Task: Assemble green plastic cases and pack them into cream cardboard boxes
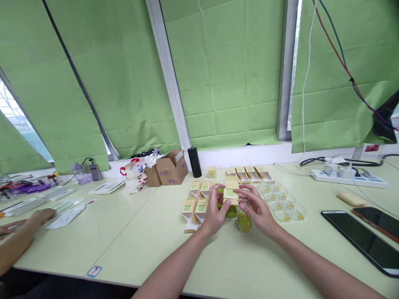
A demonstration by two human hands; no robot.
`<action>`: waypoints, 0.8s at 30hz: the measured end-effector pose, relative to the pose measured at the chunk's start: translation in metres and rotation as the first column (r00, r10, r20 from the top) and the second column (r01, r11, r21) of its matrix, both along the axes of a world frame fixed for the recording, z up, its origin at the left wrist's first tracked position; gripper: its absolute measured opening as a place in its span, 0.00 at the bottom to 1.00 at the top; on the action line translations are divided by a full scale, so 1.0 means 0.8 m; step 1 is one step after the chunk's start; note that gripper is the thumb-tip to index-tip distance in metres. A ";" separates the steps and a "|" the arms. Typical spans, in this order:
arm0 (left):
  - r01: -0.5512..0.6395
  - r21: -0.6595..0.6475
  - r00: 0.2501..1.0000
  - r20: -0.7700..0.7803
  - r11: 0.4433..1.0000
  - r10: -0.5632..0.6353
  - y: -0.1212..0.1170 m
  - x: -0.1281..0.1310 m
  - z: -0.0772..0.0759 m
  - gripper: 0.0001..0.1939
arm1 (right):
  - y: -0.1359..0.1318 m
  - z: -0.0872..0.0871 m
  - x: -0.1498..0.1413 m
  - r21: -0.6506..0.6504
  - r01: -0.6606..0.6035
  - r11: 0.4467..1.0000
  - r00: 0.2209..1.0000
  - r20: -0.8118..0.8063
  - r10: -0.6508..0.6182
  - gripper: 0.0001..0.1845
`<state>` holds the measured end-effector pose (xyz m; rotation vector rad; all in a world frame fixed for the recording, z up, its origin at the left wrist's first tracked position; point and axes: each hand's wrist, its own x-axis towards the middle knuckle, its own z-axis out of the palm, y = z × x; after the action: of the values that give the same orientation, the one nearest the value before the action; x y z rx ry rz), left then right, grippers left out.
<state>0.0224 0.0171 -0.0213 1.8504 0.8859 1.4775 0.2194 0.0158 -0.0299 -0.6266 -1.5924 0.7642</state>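
Between my hands is a small tan cardboard box (230,193) with a green square on its face. My left hand (215,207) grips its left side, with the thumb at the lower front. The fingers of my right hand (258,209) close on its right edge. Just below, a green-lidded clear container (244,223) stands on the table beside my right hand. A green piece (232,211) lies partly hidden under the box. Left of my left hand, several open cardboard boxes (188,207) lie with flaps out. Clear cups with yellow centres (283,201) sit right of my right hand.
Behind, more open boxes (250,174) lie in a row near one upright box (212,172). A black cylinder (194,162) and brown carton (172,168) stand by the wall. Rightward are a power strip (349,177) and tablet (361,241). Another person's hand (43,215) is far left.
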 end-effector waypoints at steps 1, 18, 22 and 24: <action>0.007 -0.004 1.000 0.003 1.000 -0.007 0.000 0.000 0.000 0.26 | 0.000 0.000 0.000 -0.001 0.001 1.000 1.000 0.002 -0.001 0.21; -0.046 0.073 0.997 -0.062 0.996 0.050 -0.008 0.000 0.007 0.26 | 0.003 -0.002 -0.005 -0.007 0.040 0.999 0.999 -0.010 -0.040 0.21; -0.055 0.128 0.993 -0.097 0.990 0.067 -0.010 0.001 0.010 0.28 | 0.002 -0.001 -0.006 -0.004 0.034 0.999 0.999 -0.020 -0.034 0.20; -0.063 0.132 0.992 -0.102 0.989 0.076 -0.011 0.002 0.011 0.26 | 0.003 -0.001 -0.006 -0.002 0.038 0.999 0.999 -0.025 -0.038 0.20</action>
<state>0.0240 0.0086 -0.0121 2.0277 0.9333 1.5216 0.2142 0.0179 -0.0307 -0.6443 -1.5535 0.7422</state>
